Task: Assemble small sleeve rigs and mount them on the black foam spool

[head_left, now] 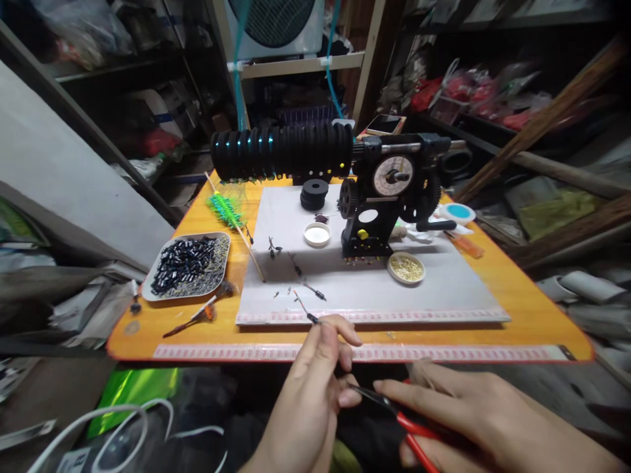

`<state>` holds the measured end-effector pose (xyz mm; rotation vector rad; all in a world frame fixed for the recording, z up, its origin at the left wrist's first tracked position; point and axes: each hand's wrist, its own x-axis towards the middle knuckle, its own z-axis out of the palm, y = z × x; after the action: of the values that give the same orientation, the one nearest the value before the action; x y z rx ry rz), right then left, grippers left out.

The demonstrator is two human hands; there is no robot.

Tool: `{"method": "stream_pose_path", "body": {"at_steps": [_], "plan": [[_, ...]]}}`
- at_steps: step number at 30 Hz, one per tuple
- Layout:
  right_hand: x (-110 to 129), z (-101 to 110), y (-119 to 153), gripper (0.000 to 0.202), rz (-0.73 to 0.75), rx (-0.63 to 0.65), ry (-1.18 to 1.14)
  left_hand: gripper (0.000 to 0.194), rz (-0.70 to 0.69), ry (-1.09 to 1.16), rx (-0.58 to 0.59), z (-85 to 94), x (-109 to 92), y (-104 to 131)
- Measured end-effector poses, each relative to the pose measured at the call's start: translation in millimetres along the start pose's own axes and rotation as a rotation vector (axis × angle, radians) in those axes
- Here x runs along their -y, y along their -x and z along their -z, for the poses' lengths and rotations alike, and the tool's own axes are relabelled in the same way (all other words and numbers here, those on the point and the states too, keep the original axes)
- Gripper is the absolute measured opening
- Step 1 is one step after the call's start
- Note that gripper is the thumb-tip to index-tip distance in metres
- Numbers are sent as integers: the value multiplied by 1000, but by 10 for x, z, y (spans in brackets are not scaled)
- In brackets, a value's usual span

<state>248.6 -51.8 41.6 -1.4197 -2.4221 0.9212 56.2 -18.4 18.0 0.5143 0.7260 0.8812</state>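
Red-handled tool (413, 435) gripped by its handles in the right hand (478, 410), just in front of the near edge; long axis slants up-left, tip at the left hand's (310, 387) curled fingers, contact unclear. Left hand pinches a small dark piece (312, 318), thin stem pointing up-left over a white board (453, 295); left hand nearer those loose bits. Board lies on orange surface (535, 318), carrying black machine (377, 226) and tray (149, 288) of dark tubes; cluttered shelves around.

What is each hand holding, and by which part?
Right hand: the red-handled tool, by its handles. Left hand: apparently a thin piece, by its black end; exact grip hidden.
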Motion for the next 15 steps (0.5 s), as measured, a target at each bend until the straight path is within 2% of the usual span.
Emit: {"method": "stream_pose_path", "body": {"at_steps": [4, 11, 15], "plan": [[-45, -44, -5, 36, 7, -19, 80, 31, -14, -14, -18, -28, -27, 0], [11, 13, -24, 50, 49, -97, 38, 30, -19, 32, -52, -62, -63, -15], [8, 23, -19, 47, 24, -111, 55, 29, -23, 86, -66, -81, -83, -26]]}}
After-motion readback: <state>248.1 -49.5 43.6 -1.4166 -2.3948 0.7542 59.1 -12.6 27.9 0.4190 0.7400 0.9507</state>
